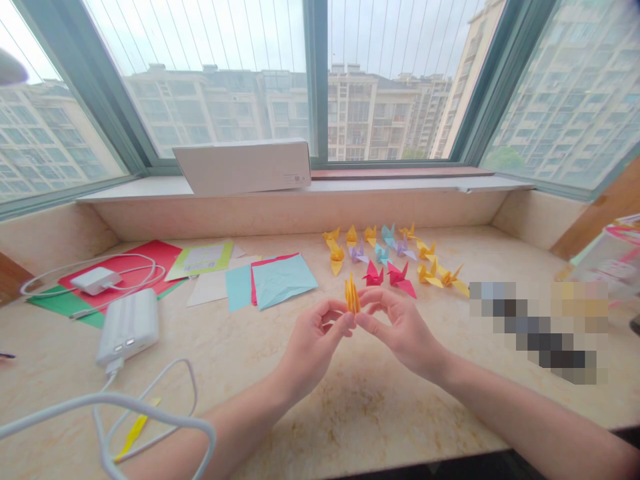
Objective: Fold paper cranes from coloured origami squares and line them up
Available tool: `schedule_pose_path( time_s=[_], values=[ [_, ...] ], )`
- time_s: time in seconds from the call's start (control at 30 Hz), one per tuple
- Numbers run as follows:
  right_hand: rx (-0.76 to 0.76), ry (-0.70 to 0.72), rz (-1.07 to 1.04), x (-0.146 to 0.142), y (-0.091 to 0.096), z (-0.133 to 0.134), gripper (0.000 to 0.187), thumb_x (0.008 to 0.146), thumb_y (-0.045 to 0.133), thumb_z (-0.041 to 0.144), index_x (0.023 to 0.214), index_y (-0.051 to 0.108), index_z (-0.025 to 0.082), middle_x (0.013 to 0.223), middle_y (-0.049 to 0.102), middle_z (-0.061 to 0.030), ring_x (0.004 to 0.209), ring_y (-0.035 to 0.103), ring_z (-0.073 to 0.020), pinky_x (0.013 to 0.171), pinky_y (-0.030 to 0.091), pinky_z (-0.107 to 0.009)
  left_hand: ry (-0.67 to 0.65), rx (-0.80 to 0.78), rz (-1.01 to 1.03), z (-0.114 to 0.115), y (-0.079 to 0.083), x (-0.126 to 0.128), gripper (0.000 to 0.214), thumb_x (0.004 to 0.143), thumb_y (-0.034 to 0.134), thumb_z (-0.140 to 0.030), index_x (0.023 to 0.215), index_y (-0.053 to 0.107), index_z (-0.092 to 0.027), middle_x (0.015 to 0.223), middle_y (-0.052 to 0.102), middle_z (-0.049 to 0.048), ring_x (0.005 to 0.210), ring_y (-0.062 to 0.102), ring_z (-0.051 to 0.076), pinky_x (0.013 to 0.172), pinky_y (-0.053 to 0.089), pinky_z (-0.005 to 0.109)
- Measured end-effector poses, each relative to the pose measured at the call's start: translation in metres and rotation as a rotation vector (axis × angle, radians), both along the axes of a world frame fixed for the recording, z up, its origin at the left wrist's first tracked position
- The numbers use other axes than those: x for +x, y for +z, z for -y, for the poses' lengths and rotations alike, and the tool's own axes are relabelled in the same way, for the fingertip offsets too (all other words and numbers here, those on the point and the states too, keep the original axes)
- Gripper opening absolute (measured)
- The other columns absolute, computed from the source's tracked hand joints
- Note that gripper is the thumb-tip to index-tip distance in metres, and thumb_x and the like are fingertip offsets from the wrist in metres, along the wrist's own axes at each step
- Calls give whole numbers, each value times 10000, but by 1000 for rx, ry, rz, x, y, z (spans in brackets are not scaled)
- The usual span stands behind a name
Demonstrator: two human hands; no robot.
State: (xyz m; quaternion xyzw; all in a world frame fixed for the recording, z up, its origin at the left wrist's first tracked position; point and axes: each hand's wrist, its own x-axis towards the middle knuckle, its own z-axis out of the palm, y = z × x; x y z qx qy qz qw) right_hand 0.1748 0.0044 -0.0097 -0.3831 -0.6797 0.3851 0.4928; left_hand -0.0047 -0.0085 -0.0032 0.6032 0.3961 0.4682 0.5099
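Note:
A small folded piece of orange paper (pixel 352 295) stands upright between both of my hands, above the marble counter (pixel 350 393). My left hand (pixel 313 340) pinches its lower edge with thumb and fingertips. My right hand (pixel 400 323) pinches the same piece from the right side. Just beyond my hands, several finished paper cranes (pixel 395 257) in yellow, red, blue and purple lie in rows on the counter.
Flat sheets of coloured paper (pixel 273 280) lie left of the cranes. A white power bank (pixel 129 325) with a looping cable (pixel 150 413) and a charger (pixel 96 280) sit at the left. A white box (pixel 243 167) rests on the window sill. A blurred patch covers part of the right side.

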Motion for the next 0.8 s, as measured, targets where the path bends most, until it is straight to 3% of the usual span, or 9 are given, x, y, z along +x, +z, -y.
schedule_pose_path(
  time_s=[0.53,0.73,0.8],
  values=[
    [-84,32,-165,2,-4,-4,177,869,707,370,987,704,238,961,734,-53,893,675,-209,870,543,-414,85,85,1,-1,1,-1,213,919,616,-364,957,660,-159,734,661,19,641,610,142,626,510,274],
    [-120,43,-289,-1,-4,-3,305,833,750,312,1105,617,271,885,718,-7,865,681,-171,831,556,-348,101,71,64,-2,-1,0,334,905,643,-339,1193,570,-187,802,638,-1,613,581,115,575,492,244],
    [-140,64,-266,-1,-4,-3,330,841,738,325,1140,613,257,897,720,-21,883,684,-182,845,555,-363,89,63,41,-3,-1,0,312,907,637,-327,1175,598,-171,793,635,5,612,569,112,572,485,240]
  ],
)
